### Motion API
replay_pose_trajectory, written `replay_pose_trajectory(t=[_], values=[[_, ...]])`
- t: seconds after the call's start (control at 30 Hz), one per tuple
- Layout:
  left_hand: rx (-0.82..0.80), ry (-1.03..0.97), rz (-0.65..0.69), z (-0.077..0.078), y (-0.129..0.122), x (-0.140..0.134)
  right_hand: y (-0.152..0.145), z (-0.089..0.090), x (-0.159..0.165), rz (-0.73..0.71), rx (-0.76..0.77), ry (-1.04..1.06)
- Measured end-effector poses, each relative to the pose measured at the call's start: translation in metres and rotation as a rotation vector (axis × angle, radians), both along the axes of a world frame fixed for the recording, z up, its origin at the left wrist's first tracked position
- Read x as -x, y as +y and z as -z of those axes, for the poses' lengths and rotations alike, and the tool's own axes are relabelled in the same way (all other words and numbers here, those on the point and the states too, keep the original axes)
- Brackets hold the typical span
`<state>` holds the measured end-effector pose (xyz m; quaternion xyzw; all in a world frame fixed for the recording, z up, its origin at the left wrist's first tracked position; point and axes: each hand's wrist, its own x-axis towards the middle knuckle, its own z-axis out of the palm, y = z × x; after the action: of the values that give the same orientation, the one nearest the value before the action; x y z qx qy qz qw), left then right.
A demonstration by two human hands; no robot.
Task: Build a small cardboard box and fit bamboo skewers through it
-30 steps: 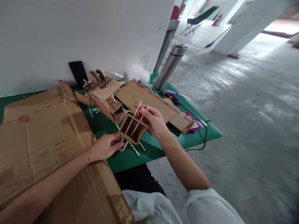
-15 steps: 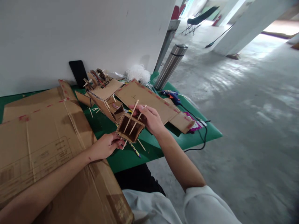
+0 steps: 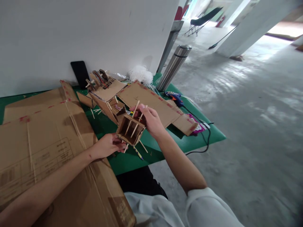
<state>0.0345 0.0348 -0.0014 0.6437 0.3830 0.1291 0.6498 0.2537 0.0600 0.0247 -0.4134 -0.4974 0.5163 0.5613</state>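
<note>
A small open cardboard box (image 3: 122,127) is tilted toward me above the table. Two thin wooden sticks (image 3: 135,109) run through it, their ends poking out at the top and one end showing below. My left hand (image 3: 107,145) grips the box's lower left side, fingers closed around its underside and near the lower stick end. At the upper right, my right hand (image 3: 152,120) pinches the right-hand stick between thumb and fingers, close to the box wall. Some of the right fingertips are hidden behind the sticks and box.
A large flattened carton (image 3: 47,126) covers the left of the green table (image 3: 203,132). Behind lie a cardboard construction (image 3: 106,91), a long cardboard piece (image 3: 149,101), a glue gun (image 3: 175,97) with a cord, a steel flask (image 3: 174,67), a phone (image 3: 80,74) and a pencil (image 3: 138,153).
The box and both hands have shifted very slightly to the left. Both hands keep their hold, the right one still at the stick.
</note>
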Motion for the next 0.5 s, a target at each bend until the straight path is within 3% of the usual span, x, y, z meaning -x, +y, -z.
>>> replay_pose_trajectory(t=[0.13,0.3,0.5], values=[[0.033,0.016,-0.008,0.003,0.001,0.001,0.005,0.001,0.001,-0.02,-0.031,-0.013],[-0.031,-0.011,0.078,0.006,0.001,0.004,0.011,0.002,0.001,-0.065,-0.233,-0.047],[-0.134,-0.118,0.123,0.012,0.0,0.007,0.017,-0.015,0.01,-0.283,-0.392,-0.022]])
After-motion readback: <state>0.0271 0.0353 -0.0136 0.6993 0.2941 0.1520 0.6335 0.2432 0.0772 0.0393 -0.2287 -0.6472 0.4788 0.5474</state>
